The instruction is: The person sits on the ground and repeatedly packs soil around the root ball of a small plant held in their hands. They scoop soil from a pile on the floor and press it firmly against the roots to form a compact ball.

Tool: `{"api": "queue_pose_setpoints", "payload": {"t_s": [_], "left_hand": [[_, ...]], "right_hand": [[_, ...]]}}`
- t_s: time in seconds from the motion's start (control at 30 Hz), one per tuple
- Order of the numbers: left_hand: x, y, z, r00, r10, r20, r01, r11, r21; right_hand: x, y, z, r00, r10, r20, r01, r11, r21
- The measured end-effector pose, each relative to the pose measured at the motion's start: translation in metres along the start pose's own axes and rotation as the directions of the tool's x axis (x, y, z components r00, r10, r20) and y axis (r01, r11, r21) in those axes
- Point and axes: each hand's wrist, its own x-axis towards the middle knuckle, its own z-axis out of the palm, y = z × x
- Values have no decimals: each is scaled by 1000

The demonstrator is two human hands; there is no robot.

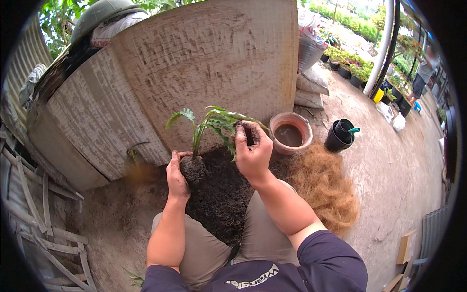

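My left hand (177,177) is wrapped around a dark ball of soil (193,171) at the base of a leafy green plant (200,135). The stems rise upright from the ball, and the long wavy-edged leaves arch to both sides. My right hand (254,148) is beside the right-hand leaves, its fingers curled towards the thumb and smeared with soil. Whether those fingertips pinch a leaf or a bit of soil is not clear. Below both hands a heap of dark soil (222,204) spreads between my knees.
Brown fibre (324,186) lies right of the soil. Behind it stand a bucket of murky water (290,133) and stacked black pots (339,135) with a green-handled tool (354,130). A tall panel (215,69) blocks the front. A person (423,71) stands far right.
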Motion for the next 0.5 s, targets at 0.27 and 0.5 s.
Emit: {"api": "queue_pose_setpoints", "payload": {"t_s": [0.27,0.5], "left_hand": [[-4,3,-2,997,45,64,-49,997,66],[-6,3,-1,993,34,115,-46,994,102]], "right_hand": [[3,-6,2,998,56,18,-57,995,82],[7,-3,1,993,118,-12,-114,980,162]]}}
